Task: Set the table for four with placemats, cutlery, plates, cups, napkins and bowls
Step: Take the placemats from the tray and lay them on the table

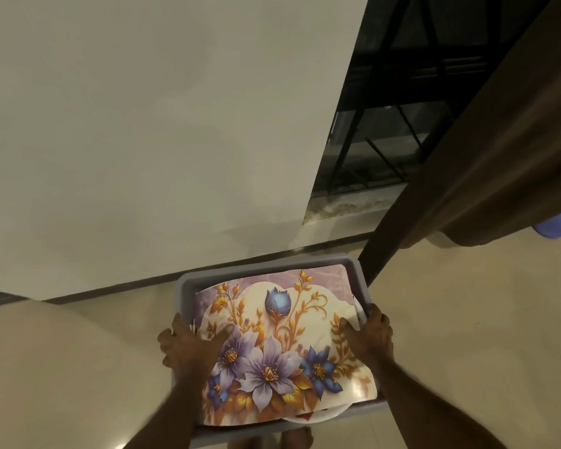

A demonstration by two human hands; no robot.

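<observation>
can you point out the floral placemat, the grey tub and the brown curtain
floral placemat [272, 361]: head view, on the big purple flower
grey tub [188, 283]: head view, on its far left rim
brown curtain [486, 150]: head view, on its middle fold

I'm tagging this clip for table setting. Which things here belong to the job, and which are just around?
For the job: floral placemat, grey tub, white plate, left hand, right hand.
Just around: brown curtain, window, wall.

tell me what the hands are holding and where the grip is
Both hands grip a grey tub by its side rims: left hand, right hand. A floral placemat lies on top.
</observation>
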